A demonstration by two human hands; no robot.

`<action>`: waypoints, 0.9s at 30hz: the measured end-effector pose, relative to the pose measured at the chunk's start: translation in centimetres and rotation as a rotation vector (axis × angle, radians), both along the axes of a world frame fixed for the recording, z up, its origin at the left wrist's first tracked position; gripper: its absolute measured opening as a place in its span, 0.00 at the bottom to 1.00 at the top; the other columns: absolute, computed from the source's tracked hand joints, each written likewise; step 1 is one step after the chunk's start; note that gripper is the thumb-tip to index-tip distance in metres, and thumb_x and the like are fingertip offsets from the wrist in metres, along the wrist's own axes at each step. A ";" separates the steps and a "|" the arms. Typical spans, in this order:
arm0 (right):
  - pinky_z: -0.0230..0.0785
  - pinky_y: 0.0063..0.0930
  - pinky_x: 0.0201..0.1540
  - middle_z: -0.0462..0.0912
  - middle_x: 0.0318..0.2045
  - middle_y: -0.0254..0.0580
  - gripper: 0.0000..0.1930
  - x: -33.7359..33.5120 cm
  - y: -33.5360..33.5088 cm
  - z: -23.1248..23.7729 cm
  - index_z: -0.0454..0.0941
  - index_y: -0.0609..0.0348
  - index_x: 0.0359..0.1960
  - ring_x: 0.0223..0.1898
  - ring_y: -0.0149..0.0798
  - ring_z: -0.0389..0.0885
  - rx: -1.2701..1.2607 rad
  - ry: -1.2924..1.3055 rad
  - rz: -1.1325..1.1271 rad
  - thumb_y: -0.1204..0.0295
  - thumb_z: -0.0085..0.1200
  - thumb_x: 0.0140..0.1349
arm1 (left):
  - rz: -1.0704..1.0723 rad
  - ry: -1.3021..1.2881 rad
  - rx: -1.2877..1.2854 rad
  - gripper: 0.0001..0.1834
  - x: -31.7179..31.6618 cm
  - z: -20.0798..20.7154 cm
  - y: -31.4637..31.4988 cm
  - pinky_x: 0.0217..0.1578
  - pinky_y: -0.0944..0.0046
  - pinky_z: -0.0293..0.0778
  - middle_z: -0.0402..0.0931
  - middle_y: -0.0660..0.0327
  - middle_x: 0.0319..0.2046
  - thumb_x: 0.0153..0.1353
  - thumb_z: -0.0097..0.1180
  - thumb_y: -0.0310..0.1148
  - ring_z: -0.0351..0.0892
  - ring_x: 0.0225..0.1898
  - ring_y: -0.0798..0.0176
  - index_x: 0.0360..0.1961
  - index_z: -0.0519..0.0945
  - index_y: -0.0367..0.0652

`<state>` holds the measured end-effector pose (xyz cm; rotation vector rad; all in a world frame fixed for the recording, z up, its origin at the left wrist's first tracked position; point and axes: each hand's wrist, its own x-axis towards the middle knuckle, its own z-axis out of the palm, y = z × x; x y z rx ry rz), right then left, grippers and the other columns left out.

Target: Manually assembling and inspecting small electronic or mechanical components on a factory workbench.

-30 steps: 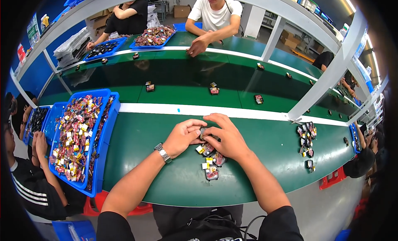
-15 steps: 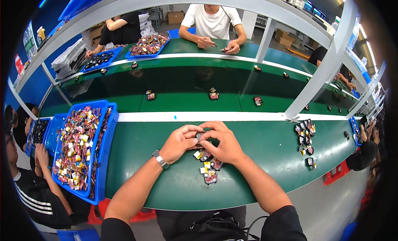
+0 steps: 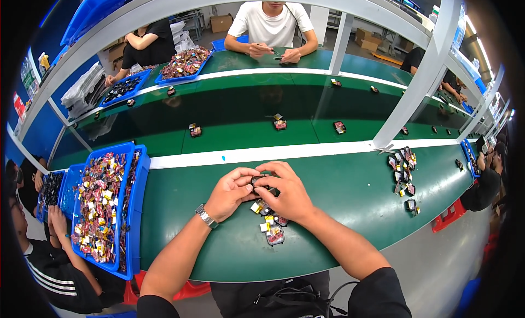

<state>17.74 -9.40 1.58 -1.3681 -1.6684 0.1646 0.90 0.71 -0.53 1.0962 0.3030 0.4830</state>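
Pinching a small dark object, probably a case, between left hand and right hand. Close to other small cases on a green tabletop.

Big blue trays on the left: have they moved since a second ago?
No: the big blue trays sit at the same place along the white rail; only the view shifted.

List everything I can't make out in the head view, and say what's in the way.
1. Head view: the small black part, mostly covered by fingers of the left hand and right hand.
2. Head view: the near pile, partly behind the right hand.
3. Head view: contents of the lower blue tray, mostly hidden by the upper blue tray.
4. Head view: the dark thing held by the co-worker in white, too small.
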 end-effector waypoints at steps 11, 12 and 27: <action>0.73 0.35 0.50 0.80 0.48 0.40 0.07 -0.4 0.0 -0.7 0.85 0.56 0.35 0.52 0.45 0.75 -0.006 0.060 -0.027 0.76 0.63 0.52 | 0.021 -0.022 -0.029 0.15 0.1 -0.2 -0.1 0.54 0.59 0.76 0.75 0.53 0.54 0.70 0.49 0.29 0.77 0.54 0.62 0.56 0.69 0.39; 0.73 0.34 0.50 0.80 0.47 0.40 0.08 -0.5 0.1 -0.8 0.85 0.56 0.35 0.52 0.45 0.75 0.007 0.082 -0.050 0.77 0.63 0.52 | 0.029 -0.017 -0.028 0.15 0.1 -0.2 -0.1 0.54 0.59 0.76 0.75 0.53 0.54 0.70 0.49 0.29 0.77 0.54 0.62 0.56 0.69 0.38; 0.68 0.35 0.58 0.79 0.55 0.41 0.09 -0.4 0.4 -1.9 0.87 0.54 0.38 0.58 0.43 0.74 -0.208 0.453 0.038 0.76 0.62 0.55 | 0.076 0.003 -0.019 0.13 0.1 -0.4 -0.4 0.54 0.58 0.78 0.75 0.48 0.55 0.68 0.52 0.27 0.78 0.54 0.59 0.52 0.70 0.37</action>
